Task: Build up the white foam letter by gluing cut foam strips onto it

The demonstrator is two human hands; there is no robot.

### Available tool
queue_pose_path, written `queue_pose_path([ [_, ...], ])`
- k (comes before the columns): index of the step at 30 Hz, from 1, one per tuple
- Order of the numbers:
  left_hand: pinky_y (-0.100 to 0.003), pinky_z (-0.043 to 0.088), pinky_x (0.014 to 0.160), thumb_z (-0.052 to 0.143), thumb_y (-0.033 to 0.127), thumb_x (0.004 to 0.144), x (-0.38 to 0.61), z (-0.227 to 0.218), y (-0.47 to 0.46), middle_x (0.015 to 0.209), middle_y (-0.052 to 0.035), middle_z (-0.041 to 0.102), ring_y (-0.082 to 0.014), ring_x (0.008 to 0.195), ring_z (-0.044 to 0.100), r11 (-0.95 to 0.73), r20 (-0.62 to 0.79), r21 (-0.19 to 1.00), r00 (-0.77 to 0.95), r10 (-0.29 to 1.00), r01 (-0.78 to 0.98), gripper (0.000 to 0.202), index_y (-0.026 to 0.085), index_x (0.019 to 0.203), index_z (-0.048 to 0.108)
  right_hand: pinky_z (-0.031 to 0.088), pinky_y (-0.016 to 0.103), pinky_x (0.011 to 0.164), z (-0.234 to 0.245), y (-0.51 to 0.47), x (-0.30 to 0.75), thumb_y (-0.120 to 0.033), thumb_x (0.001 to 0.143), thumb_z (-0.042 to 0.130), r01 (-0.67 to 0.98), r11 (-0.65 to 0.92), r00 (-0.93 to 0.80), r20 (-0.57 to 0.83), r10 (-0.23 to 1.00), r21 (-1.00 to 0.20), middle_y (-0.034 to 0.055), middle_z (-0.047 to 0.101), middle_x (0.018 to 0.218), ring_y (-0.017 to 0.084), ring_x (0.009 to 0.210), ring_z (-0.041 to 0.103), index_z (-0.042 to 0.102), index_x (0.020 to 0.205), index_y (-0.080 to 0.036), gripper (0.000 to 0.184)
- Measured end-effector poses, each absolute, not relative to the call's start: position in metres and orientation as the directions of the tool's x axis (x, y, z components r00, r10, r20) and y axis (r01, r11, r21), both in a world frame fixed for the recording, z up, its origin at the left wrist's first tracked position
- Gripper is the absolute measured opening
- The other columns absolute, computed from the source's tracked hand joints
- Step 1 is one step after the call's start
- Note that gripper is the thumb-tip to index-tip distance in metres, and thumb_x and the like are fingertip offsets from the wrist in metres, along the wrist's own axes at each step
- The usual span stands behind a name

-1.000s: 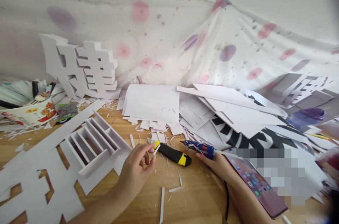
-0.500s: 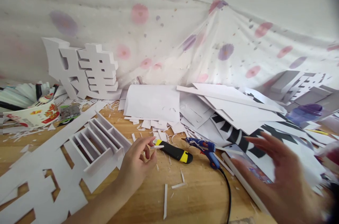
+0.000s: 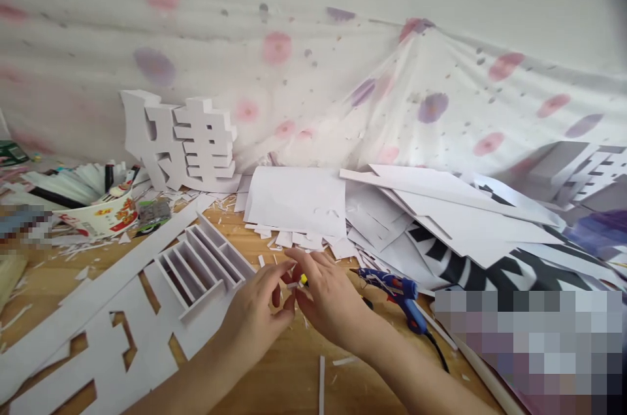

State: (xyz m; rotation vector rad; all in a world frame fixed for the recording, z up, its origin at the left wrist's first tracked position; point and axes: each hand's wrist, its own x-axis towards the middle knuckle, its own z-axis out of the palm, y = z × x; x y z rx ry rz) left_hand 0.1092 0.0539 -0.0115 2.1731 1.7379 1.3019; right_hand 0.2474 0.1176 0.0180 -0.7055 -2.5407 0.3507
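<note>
My left hand (image 3: 257, 310) pinches a small white foam-board strip (image 3: 292, 285), of which only a short bit shows. My right hand (image 3: 333, 304) meets it at the fingertips, with thumb and fingers closed on the strip's other end. Beneath my right hand lies the black-and-yellow utility knife (image 3: 304, 279), mostly covered. A blue glue gun (image 3: 392, 287) rests on the table to the right of that hand. Left of my left hand is a white cut-out character (image 3: 147, 317) lying flat, with upright strips (image 3: 196, 265) standing on part of it.
A finished raised white character (image 3: 196, 140) leans near the floral curtain (image 3: 304, 88). White boards (image 3: 455, 206) and black-patterned sheets pile up at the back right. A paper bowl (image 3: 102, 215) with strips stands at the left. Scraps litter the wooden table (image 3: 274, 369).
My right hand has come in from the far right to the strip at my left fingertips, covering most of the knife. The view has shifted a little left.
</note>
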Motion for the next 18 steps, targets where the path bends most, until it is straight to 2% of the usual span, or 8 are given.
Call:
queue_pose_path([
  [4,-0.024,0.05,0.062,0.049,0.018,0.078,0.084,0.008,0.054,0.099,-0.0036,0.059,-0.0124,0.073,0.057,-0.372,0.547,0.464,0.07,0.834,0.804,0.041,0.024,0.119,0.044,0.042,0.032,0.076,0.024,0.122,0.246,-0.001,0.069,0.049,0.427,0.799,-0.709,0.391,0.587,-0.423,0.0028,0.06,0.084,0.019,0.084,0.053,0.045,0.106,-0.019,0.042],
  [6,-0.024,0.05,0.064,0.046,0.026,0.083,0.055,0.022,0.058,0.104,-0.0041,0.057,-0.0141,0.08,0.058,-0.279,0.527,0.483,-0.021,0.85,0.83,0.026,0.024,0.108,0.053,0.042,0.03,0.073,0.032,0.127,0.246,-0.003,0.07,0.05,0.434,0.763,-0.681,0.381,0.626,-0.478,0.0018,0.059,0.083,0.017,0.082,0.053,0.049,0.094,-0.02,0.03],
  [9,-0.023,0.047,0.057,0.045,0.038,0.082,-0.004,0.029,0.066,0.101,-0.005,0.057,-0.0199,0.093,0.055,-0.037,0.472,0.477,-0.22,0.853,0.878,0.023,0.023,0.093,0.059,0.042,0.028,0.072,0.043,0.137,0.244,-0.007,0.072,0.051,0.402,0.714,-0.679,0.337,0.652,-0.573,0.0004,0.059,0.081,0.015,0.08,0.053,0.051,0.079,-0.021,0.016],
  [12,-0.029,0.047,0.064,0.046,0.042,0.078,-0.056,0.017,0.073,0.095,-0.0062,0.058,-0.0235,0.094,0.052,0.126,0.431,0.384,-0.298,0.852,0.915,0.025,0.021,0.086,0.059,0.042,0.028,0.073,0.048,0.148,0.235,-0.011,0.072,0.053,0.348,0.65,-0.701,0.274,0.659,-0.675,0.0,0.059,0.083,0.015,0.081,0.054,0.053,0.078,-0.021,0.012],
  [14,-0.034,0.045,0.073,0.047,0.044,0.076,-0.074,0.006,0.075,0.089,-0.0058,0.057,-0.0234,0.088,0.053,0.179,0.409,0.346,-0.32,0.855,0.921,0.026,0.021,0.078,0.06,0.042,0.028,0.074,0.047,0.154,0.226,-0.014,0.072,0.054,0.307,0.608,-0.715,0.244,0.655,-0.732,0.0003,0.059,0.084,0.015,0.082,0.054,0.054,0.079,-0.021,0.01],
  [18,-0.04,0.04,0.085,0.049,0.044,0.072,-0.078,-0.008,0.075,0.089,-0.0058,0.053,-0.0246,0.091,0.051,0.138,0.41,0.307,-0.262,0.874,0.942,0.025,0.021,0.069,0.06,0.042,0.029,0.076,0.041,0.163,0.201,-0.017,0.072,0.054,0.215,0.559,-0.741,0.24,0.628,-0.801,0.0003,0.059,0.084,0.014,0.083,0.054,0.055,0.078,-0.02,0.006],
])
